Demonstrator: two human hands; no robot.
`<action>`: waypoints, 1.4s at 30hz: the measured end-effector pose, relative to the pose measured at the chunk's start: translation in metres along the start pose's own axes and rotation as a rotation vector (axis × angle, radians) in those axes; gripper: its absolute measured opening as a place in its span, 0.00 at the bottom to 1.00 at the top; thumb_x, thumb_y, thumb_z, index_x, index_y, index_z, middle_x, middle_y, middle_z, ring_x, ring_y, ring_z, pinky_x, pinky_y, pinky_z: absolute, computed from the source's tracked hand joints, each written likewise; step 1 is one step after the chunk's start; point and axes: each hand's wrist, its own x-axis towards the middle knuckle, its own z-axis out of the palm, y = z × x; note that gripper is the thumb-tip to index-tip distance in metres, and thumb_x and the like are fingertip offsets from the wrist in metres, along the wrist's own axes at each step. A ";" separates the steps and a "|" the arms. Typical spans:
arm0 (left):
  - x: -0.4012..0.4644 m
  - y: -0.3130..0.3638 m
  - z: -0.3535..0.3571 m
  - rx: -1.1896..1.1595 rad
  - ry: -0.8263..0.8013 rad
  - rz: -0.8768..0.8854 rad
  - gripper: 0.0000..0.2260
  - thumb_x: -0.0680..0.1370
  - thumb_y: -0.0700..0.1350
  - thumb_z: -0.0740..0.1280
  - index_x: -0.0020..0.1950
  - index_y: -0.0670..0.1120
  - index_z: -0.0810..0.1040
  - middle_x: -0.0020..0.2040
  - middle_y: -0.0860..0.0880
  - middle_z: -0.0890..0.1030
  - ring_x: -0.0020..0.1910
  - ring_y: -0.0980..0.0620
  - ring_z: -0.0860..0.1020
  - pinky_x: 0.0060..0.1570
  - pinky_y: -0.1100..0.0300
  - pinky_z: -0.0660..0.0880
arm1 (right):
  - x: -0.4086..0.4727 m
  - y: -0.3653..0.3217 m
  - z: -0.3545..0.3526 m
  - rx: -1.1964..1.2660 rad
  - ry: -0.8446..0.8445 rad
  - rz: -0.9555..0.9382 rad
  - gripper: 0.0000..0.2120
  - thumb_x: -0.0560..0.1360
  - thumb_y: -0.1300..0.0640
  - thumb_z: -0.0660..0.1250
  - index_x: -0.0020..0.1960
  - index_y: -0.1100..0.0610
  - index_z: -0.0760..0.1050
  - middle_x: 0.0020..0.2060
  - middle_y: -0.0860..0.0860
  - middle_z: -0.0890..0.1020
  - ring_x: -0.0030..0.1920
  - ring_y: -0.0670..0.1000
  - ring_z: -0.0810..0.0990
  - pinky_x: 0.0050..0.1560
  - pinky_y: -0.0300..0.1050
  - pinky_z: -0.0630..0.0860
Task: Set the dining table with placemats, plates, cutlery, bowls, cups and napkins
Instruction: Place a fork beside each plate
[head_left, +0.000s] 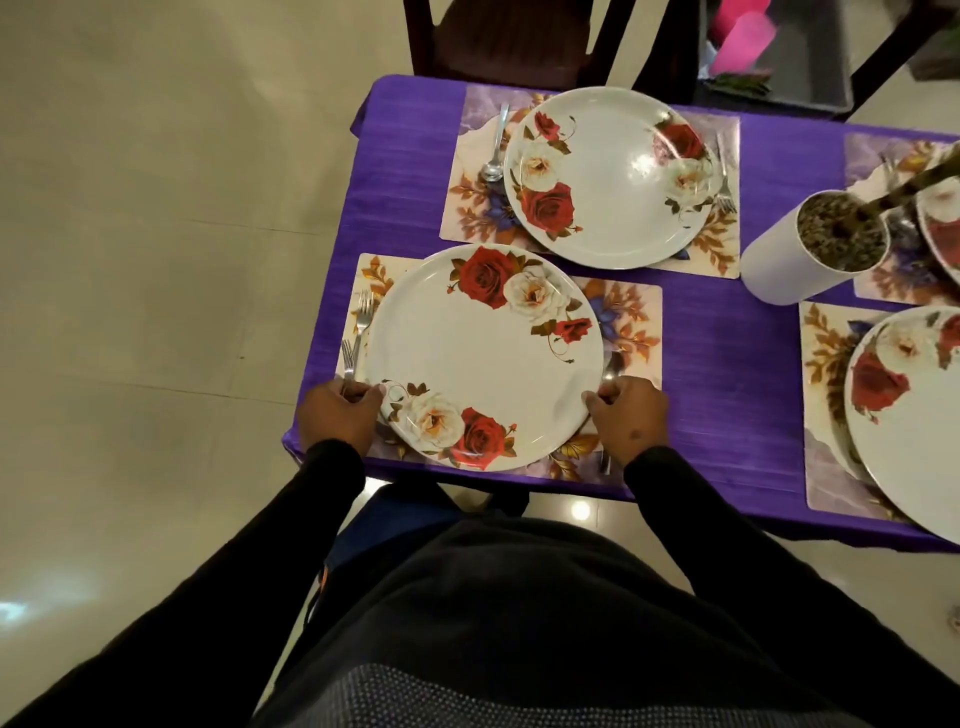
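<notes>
We see both hands at the near plate (483, 358), which sits on its placemat (631, 317) at the near left corner of the table (727, 364), purple cloth on top. Left hand (340, 415) is curled shut around the base of a fork handle at the plate's left rim, thumb touching the rim. Two forks there: one (363, 312) lying along the left edge of the placemat, tines pointing away from us, and a second one (348, 358) just beside it, nearer the hand; we cannot tell which one the hand has hold of. Right hand (628, 415) is closed on a spoon (613, 366) at the plate's right rim, bowl end sticking out past the knuckles, handle end showing below the hand.

Far left corner: second plate (608, 176) on its own placemat (467, 208), spoon (496, 150) to its left, fork (724, 171) to its right, both lying on the placemat.

Right side: two more plates on placemats, cut off by the frame edge, near one (909, 426) and far one (940, 228). A white cylindrical vase (810, 254) stands between the far settings.

A dark chair (519, 41) stands at the far edge.
</notes>
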 end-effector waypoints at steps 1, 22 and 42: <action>0.000 -0.001 0.000 0.000 0.004 -0.005 0.11 0.76 0.51 0.74 0.49 0.43 0.85 0.43 0.49 0.83 0.43 0.51 0.78 0.46 0.58 0.71 | 0.001 -0.001 0.000 -0.010 -0.012 0.000 0.10 0.78 0.54 0.70 0.50 0.61 0.83 0.44 0.54 0.85 0.40 0.47 0.77 0.46 0.38 0.67; -0.078 0.070 0.093 0.119 -0.513 0.380 0.11 0.74 0.55 0.75 0.45 0.47 0.83 0.42 0.51 0.84 0.42 0.53 0.81 0.47 0.55 0.80 | 0.010 0.025 -0.009 0.022 0.020 0.062 0.07 0.76 0.54 0.73 0.47 0.59 0.82 0.41 0.51 0.83 0.43 0.49 0.80 0.38 0.37 0.71; -0.068 0.063 0.109 0.232 -0.555 0.373 0.09 0.76 0.51 0.73 0.46 0.46 0.82 0.51 0.46 0.84 0.47 0.48 0.81 0.52 0.53 0.81 | 0.041 0.015 -0.008 -0.036 0.016 0.049 0.07 0.78 0.56 0.70 0.46 0.60 0.81 0.38 0.53 0.82 0.37 0.50 0.79 0.43 0.41 0.74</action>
